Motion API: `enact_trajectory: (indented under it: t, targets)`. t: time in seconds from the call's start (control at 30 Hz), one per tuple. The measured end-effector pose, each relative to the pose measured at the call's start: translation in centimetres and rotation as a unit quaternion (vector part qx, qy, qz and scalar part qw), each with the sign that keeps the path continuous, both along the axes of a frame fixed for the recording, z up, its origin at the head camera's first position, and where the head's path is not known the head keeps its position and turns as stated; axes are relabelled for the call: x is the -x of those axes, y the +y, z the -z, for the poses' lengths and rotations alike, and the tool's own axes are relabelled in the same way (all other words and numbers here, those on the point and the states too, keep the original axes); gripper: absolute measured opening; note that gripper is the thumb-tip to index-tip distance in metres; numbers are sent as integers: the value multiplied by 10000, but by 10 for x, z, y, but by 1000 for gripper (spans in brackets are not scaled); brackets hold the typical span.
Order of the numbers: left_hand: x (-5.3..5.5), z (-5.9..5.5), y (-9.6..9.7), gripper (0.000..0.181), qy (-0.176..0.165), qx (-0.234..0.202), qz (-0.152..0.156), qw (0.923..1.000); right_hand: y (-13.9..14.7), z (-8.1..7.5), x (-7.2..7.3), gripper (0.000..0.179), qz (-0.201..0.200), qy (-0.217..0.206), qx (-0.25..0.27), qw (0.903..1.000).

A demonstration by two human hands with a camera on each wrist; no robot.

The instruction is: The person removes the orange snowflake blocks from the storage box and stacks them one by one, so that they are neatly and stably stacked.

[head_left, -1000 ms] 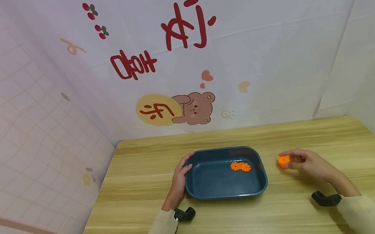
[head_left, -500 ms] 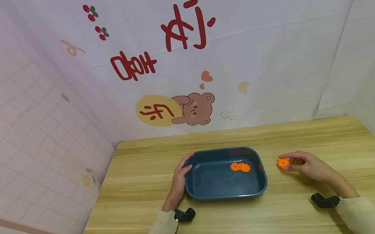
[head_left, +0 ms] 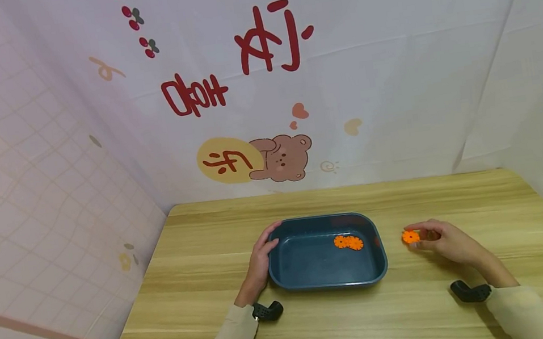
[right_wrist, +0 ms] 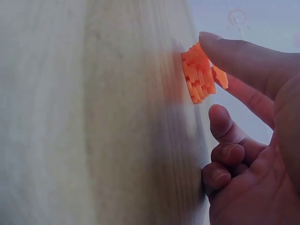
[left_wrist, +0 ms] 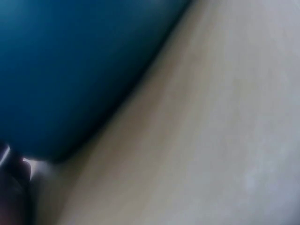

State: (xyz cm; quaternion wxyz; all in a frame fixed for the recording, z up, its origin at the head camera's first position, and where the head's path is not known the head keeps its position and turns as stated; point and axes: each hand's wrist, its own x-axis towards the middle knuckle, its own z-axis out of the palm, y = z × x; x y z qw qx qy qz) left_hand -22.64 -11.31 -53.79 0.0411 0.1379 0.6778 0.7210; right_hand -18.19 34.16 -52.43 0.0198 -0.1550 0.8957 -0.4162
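Observation:
A dark blue plastic basin stands on the wooden table, with several orange snowflake-shaped discs lying in its right part. My left hand holds the basin's left rim, the thumb over the edge. In the left wrist view only the basin's outer wall and a dark bit of the hand show. To the right of the basin, my right hand pinches a small stack of orange snowflake discs between thumb and fingers. The stack is at the tabletop, and one disc sits tilted against the fingers.
The wooden table runs back to a white cloth wall printed with red characters and a bear. Another cloth wall rises at the left. Each wrist wears a black camera mount.
My right hand has lowered the orange stack slightly towards the table and levelled it. The left hand and the basin have stayed in place.

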Motion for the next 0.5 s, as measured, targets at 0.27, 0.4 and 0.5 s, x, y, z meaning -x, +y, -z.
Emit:
enact_trajectory:
  t: [0.27, 0.4, 0.5]
  targets:
    - [0, 1, 0, 43, -41, 13, -37, 10000, 0, 1, 0, 37, 43, -40, -19, 10000]
    - [0, 1, 0, 43, -18, 25, -52, 10000, 0, 2, 2, 36, 67, -33, -20, 10000]
    - [1, 1, 0, 43, -12, -2, -51, 10000, 0, 2, 3, 36, 99, -30, -44, 9999]
